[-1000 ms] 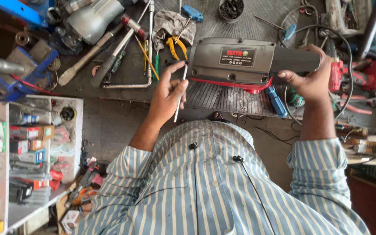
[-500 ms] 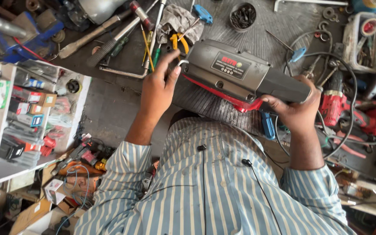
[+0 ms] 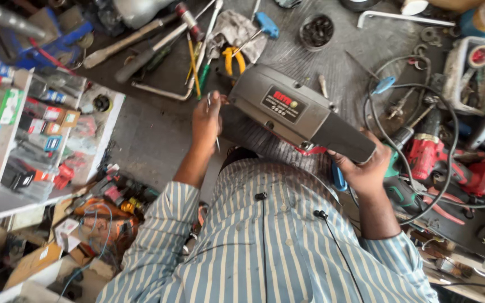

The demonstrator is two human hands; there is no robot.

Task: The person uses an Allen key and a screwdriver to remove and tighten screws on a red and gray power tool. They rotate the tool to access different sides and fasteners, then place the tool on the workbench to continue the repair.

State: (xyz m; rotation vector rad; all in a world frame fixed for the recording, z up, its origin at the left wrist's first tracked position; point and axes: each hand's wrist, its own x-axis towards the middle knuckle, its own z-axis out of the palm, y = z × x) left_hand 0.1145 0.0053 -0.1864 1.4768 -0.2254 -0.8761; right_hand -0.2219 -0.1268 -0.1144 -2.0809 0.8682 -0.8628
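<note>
A large grey power tool (image 3: 296,111) with a dark handle end and a red underside lies tilted across my lap, over the workbench edge. My right hand (image 3: 363,171) grips its dark handle end from below. My left hand (image 3: 206,120) rests against the tool's left end and holds a thin metal tool (image 3: 211,109), pinched between the fingers, with its tip pointing down. My striped shirt fills the lower part of the view.
The grey workbench (image 3: 287,39) carries hammers, screwdrivers, yellow-handled pliers (image 3: 232,57), a cloth, a round tin of small parts (image 3: 316,31) and a black cable. Red power tools (image 3: 439,160) lie at the right. Shelves of small boxes (image 3: 7,112) stand at the left.
The power tool has tilted further, its handle end dropping to the lower right with my right hand. My left hand has stayed at its left end with the thin tool.
</note>
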